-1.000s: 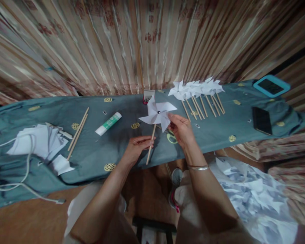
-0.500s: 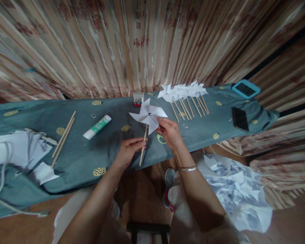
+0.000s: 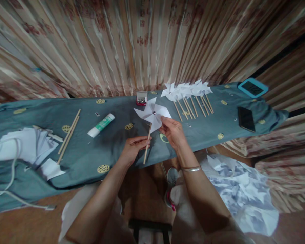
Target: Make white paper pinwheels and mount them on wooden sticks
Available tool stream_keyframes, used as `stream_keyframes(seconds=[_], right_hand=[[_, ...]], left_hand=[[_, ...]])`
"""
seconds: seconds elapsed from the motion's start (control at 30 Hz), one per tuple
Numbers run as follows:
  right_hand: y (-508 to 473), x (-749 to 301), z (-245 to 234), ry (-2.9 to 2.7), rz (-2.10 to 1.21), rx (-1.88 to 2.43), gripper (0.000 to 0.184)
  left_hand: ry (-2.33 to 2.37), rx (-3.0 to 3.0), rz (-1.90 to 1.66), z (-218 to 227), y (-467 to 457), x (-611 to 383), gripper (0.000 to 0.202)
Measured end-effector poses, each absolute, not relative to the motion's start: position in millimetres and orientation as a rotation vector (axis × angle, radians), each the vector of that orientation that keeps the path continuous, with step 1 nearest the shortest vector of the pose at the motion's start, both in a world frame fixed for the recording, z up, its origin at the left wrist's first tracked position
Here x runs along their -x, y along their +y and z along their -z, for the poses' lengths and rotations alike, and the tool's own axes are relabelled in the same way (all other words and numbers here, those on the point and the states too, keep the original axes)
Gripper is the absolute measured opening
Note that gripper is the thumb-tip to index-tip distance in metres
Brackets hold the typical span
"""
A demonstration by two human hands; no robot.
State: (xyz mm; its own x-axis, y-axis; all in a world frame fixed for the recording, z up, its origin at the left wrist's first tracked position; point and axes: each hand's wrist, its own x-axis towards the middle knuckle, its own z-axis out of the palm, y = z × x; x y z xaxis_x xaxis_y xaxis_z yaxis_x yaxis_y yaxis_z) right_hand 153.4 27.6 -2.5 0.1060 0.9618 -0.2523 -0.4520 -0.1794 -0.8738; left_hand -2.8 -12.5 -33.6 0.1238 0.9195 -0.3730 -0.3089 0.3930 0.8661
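A white paper pinwheel (image 3: 149, 110) with a shiny pin at its centre is held over the table's front part. My left hand (image 3: 132, 148) pinches its wooden stick (image 3: 146, 149) between thumb and fingers. At the pinwheel's lower right blade, my right hand (image 3: 173, 132) has its fingers closed on the paper. Just behind the pinwheel stands a small open box of metal pins (image 3: 141, 100). Several finished pinwheels (image 3: 188, 90) lie overlapping in a row at the back right, sticks toward me.
On the left of the cloth-covered table (image 3: 112, 142) are a glue stick (image 3: 101, 125), wooden sticks (image 3: 69, 130), stacked paper (image 3: 27, 145) and a white cable (image 3: 14, 166). At right lie a phone (image 3: 246, 119) and a blue-framed timer (image 3: 253, 88). A bag of paper pieces (image 3: 241, 189) sits below.
The whole view has shifted slightly, so things appear a little further right. Both hands keep the same hold on the pinwheel and its stick.
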Motion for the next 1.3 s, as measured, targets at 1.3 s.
stream_keyframes(seconds=[1.3], right_hand=[[28.0, -150.1, 3.6, -0.628, -1.506, 1.105, 0.048]], left_hand=[[1.042, -0.651, -1.036, 35.5, -11.8, 6.3, 0.039]])
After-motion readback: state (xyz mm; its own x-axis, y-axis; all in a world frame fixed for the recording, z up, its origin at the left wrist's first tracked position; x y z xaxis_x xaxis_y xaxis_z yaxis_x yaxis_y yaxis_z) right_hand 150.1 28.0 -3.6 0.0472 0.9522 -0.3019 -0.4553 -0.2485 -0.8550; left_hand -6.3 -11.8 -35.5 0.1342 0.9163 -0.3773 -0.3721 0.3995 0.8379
